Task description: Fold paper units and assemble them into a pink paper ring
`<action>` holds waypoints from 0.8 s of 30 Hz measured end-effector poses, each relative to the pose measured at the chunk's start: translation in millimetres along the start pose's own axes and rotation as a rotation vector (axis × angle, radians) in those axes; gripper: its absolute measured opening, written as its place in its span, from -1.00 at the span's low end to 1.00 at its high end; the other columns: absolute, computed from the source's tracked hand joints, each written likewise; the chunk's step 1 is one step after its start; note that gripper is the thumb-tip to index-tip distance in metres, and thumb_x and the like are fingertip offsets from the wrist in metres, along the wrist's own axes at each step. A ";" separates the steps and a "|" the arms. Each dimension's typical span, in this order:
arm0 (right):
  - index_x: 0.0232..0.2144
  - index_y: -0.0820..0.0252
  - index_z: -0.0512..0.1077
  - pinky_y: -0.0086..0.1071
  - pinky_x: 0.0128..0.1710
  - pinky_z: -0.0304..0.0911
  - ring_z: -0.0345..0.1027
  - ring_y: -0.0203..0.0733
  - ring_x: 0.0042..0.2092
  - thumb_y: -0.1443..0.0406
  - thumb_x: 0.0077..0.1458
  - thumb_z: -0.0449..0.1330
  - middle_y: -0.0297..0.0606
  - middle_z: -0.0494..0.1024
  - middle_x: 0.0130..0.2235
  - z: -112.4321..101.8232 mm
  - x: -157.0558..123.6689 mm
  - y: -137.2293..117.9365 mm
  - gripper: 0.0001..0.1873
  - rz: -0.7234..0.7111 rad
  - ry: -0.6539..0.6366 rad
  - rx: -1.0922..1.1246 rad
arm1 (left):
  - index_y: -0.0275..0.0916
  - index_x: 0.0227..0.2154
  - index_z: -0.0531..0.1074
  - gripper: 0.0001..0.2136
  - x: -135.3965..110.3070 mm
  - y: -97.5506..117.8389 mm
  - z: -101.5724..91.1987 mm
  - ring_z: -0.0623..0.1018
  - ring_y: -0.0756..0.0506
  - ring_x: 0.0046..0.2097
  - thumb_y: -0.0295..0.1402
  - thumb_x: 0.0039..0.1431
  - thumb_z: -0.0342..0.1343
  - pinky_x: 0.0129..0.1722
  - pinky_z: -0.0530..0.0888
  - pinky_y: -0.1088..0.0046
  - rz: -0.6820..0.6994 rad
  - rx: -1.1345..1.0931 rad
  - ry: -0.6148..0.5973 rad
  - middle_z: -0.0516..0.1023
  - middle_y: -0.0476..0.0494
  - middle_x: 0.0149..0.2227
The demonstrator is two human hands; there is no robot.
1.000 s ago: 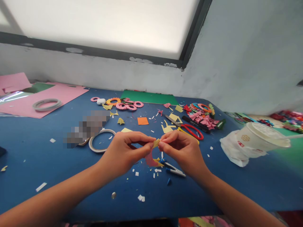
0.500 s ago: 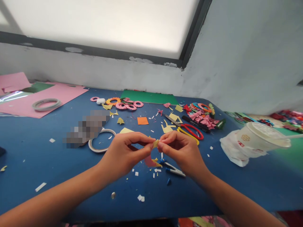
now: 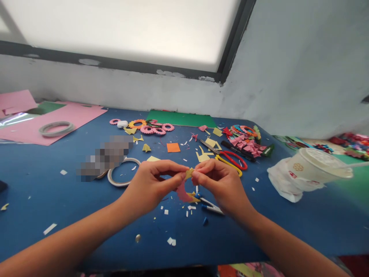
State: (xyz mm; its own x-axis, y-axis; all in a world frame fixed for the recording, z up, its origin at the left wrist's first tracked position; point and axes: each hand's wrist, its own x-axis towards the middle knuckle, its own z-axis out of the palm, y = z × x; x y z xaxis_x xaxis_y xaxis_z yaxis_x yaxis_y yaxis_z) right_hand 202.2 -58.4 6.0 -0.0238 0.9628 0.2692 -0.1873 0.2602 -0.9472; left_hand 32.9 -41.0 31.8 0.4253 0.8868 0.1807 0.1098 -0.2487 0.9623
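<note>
Yellow scrap (image 3: 189, 173): left hand (image 3: 150, 188), right hand (image 3: 223, 184) grip closed on it; littered blue table (image 3: 57, 200), grey wall (image 3: 288, 77).

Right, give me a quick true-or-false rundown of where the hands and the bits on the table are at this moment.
1. The left hand and the right hand pinch one yellow paper piece between them. True.
2. The red-handled scissors are in the right hand. False: they lie on the blue table, beyond that hand.
3. The orange square lies flat on the table beyond the hands. True.
4. The lidded cup sits at the person's left. False: it is on the right side of the table.
5. A tape ring lies on the pink sheet at the far left. True.
</note>
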 end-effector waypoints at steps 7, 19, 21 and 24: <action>-0.57 0.18 0.41 -0.48 -0.42 0.35 0.37 -0.39 -0.46 0.35 -0.15 0.32 -0.41 0.47 -0.47 4.2 -1.9 4.9 -0.88 0.051 0.038 0.114 | -0.22 -0.38 0.53 -0.91 -2.0 0.6 1.0 0.57 -0.02 -0.42 -0.37 0.02 0.17 -0.43 0.54 0.54 0.003 -0.016 0.016 0.58 -0.02 -0.42; -0.62 0.19 0.32 -0.48 -0.46 0.30 0.33 -0.40 -0.49 0.37 -0.14 0.28 -0.41 0.41 -0.46 2.3 -1.9 0.3 -0.82 -0.047 0.025 0.008 | -0.25 -0.40 0.50 -0.93 -1.3 -0.1 3.4 0.57 -0.01 -0.46 -0.41 0.04 0.15 -0.45 0.55 0.53 -0.018 -0.160 0.014 0.58 -0.03 -0.43; -0.62 0.19 0.32 -0.49 -0.47 0.28 0.32 -0.41 -0.49 0.38 -0.14 0.28 -0.42 0.41 -0.46 2.2 -2.0 0.3 -0.82 -0.049 0.019 -0.006 | -0.25 -0.38 0.49 -0.93 -1.2 0.6 3.1 0.58 -0.02 -0.44 -0.41 0.05 0.14 -0.42 0.55 0.51 -0.010 -0.131 -0.002 0.57 -0.04 -0.41; -0.62 0.19 0.33 -0.50 -0.46 0.28 0.32 -0.42 -0.48 0.39 -0.13 0.28 -0.43 0.41 -0.46 1.6 -1.8 0.3 -0.83 -0.045 0.001 -0.001 | -0.25 -0.36 0.50 -0.91 -1.1 1.5 1.7 0.58 -0.05 -0.41 -0.40 0.05 0.14 -0.40 0.55 0.47 -0.005 -0.071 -0.027 0.56 -0.06 -0.39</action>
State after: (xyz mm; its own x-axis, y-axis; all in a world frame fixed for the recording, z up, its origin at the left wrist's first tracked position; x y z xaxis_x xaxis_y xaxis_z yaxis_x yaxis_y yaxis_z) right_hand 200.6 -60.1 5.5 -0.0139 0.9502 0.3114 -0.1869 0.3035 -0.9343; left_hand 34.2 -43.1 32.7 0.4488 0.8771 0.1710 0.0486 -0.2151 0.9754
